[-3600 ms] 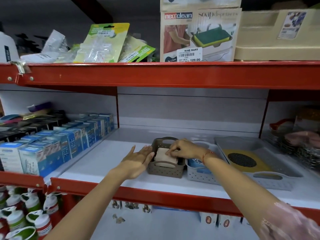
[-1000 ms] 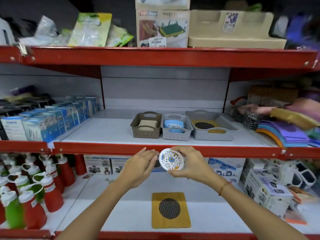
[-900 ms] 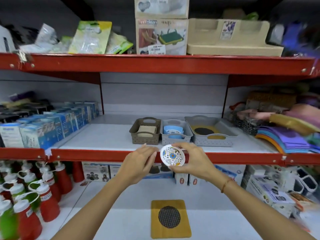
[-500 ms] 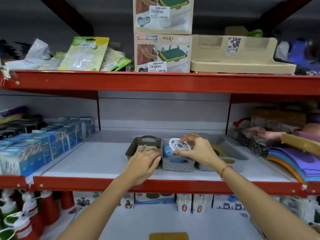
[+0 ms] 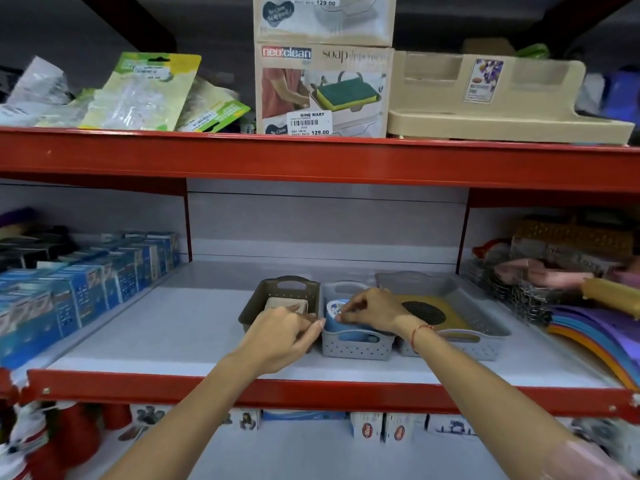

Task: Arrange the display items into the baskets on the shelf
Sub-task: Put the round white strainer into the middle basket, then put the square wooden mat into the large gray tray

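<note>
Three baskets stand side by side on the middle shelf: a brown basket (image 5: 263, 299) with a beige block (image 5: 284, 304), a small grey basket (image 5: 353, 348) with blue round items (image 5: 343, 325), and a wide grey tray (image 5: 485, 313) with a yellow mat (image 5: 450, 315). My right hand (image 5: 374, 310) reaches into the small grey basket, fingertips pinching a patterned round disc (image 5: 335, 309) on top of the blue items. My left hand (image 5: 280, 336) rests at the brown basket's front right corner, fingers curled, holding nothing that I can see.
Blue boxes (image 5: 86, 289) fill the shelf's left part. Purple and orange mats (image 5: 599, 327) and wire items (image 5: 519, 292) crowd the right. The upper shelf (image 5: 311, 157) carries a soap dispenser box (image 5: 322, 90) and a beige organizer (image 5: 491, 98). Bare shelf surface lies left of the baskets.
My right hand brought the patterned disc up from below the shelf edge and lowered it into the small grey basket. My left hand moved up to the brown basket.
</note>
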The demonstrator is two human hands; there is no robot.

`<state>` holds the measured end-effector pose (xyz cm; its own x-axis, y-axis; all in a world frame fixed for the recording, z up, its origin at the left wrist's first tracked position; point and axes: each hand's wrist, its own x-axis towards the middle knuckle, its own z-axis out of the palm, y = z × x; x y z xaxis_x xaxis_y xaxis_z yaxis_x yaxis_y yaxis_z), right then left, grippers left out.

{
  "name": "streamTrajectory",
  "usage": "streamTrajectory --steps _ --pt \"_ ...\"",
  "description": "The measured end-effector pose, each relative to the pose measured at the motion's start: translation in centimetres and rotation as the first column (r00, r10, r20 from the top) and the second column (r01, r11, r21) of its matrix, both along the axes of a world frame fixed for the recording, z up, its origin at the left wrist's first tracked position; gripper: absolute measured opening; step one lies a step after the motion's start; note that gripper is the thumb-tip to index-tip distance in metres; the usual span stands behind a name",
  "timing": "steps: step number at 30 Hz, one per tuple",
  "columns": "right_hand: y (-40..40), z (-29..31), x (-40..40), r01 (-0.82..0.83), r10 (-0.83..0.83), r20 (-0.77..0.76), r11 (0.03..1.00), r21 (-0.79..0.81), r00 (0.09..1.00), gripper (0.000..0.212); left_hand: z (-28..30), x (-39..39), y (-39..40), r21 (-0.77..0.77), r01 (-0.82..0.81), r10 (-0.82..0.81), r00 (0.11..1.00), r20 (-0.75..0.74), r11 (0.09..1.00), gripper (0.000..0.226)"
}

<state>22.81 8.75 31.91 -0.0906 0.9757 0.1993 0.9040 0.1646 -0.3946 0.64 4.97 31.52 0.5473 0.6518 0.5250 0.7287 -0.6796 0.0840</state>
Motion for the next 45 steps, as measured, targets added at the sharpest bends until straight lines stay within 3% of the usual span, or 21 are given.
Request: streamTrajectory --steps 6,11,13,15,17,20,24,27,29,31,34,36,38,42,45 --pt "-1.2 0.5 -0.1 0.037 -0.017 0.227 0.996 -0.083 0.974 0.059 -0.3 0.1 0.1 0.021 0.016 -0.016 1.0 0.014 1.0 0.053" --pt "-3.3 0.8 -0.1 0.031 -0.032 0.038 0.999 0.034 0.999 0.046 -0.3 0.3 -1.1 -0.002 0.027 -0.027 0.999 0.026 1.0 0.051" --pt "-4.8 0.2 -0.4 0.02 -0.026 0.021 0.974 0.227 0.999 0.038 -1.0 0.3 -1.6 -0.02 0.07 -0.068 0.995 0.071 0.997 0.041" --pt "-6.6 -0.8 -0.8 0.027 -0.015 -0.029 0.89 0.455 0.999 0.033 -2.1 0.3 -2.4 0.015 0.095 -0.096 0.986 0.136 0.995 0.037" --pt "-8.8 -1.8 -1.3 0.052 0.033 -0.137 0.817 0.574 0.99 0.027 -3.3 0.2 -3.6 0.063 0.12 -0.132 0.962 0.239 0.991 0.041" --pt "-12.8 -3.8 -2.2 0.088 0.106 -0.253 0.753 0.652 0.962 0.022 -5.6 0.2 -5.9 0.156 0.171 -0.216 0.91 0.354 0.973 0.034" --pt "-16.9 -7.7 -2.9 0.142 0.157 -0.343 0.696 0.703 0.926 0.026 -9.8 0.0 -8.7 0.259 0.132 -0.225 0.9 0.374 0.957 0.029" --pt "-18.8 -11.9 -3.1 0.138 0.146 -0.338 0.712 0.689 0.93 0.028 -14.2 -0.2 -10.3 0.2 0.133 -0.199 0.913 0.356 0.971 0.026" --pt "-19.6 -15.2 -3.0 0.133 0.112 -0.345 0.779 0.613 0.932 0.028 -17.3 -0.4 -11.3 0.05 0.116 -0.126 0.932 0.34 0.992 0.027" --pt "-19.9 -18.7 -2.9 0.122 0.045 -0.369 0.9 0.417 0.928 0.03 -20.1 -0.5 -11.9 -0.169 0.039 0.005 0.968 0.251 0.985 0.036" --pt "-19.4 -23.0 -2.5 0.135 -0.113 -0.328 0.99 0.044 0.938 0.024 -24.1 -0.7 -11.9 -0.507 -0.173 0.201 0.98 0.001 0.844 0.062" --pt "-19.1 -25.4 -2.2 0.147 -0.209 -0.242 0.957 -0.251 0.947 0.042 -26.2 -0.7 -11.8 -0.617 -0.315 0.254 0.949 -0.188 0.721 0.058" --pt "-19.0 -27.6 -1.9 0.164 -0.266 -0.165 0.873 -0.46 0.95 0.057 -27.7 -0.5 -11.9 -0.681 -0.369 0.243 0.929 -0.277 0.633 0.055" --pt "-18.9 -29.8 -1.7 0.17 -0.294 -0.11 0.776 -0.608 0.949 0.065 -29.0 -0.2 -11.3 -0.803 -0.398 0.301 0.91 -0.284 0.445 0.058" --pt "-18.3 -31.1 -1.8 0.161 -0.314 -0.136 0.755 -0.635 0.94 0.082 -30.0 0.5 -11.2 -0.871 -0.367 0.334 0.907 -0.257 0.328 0.057"
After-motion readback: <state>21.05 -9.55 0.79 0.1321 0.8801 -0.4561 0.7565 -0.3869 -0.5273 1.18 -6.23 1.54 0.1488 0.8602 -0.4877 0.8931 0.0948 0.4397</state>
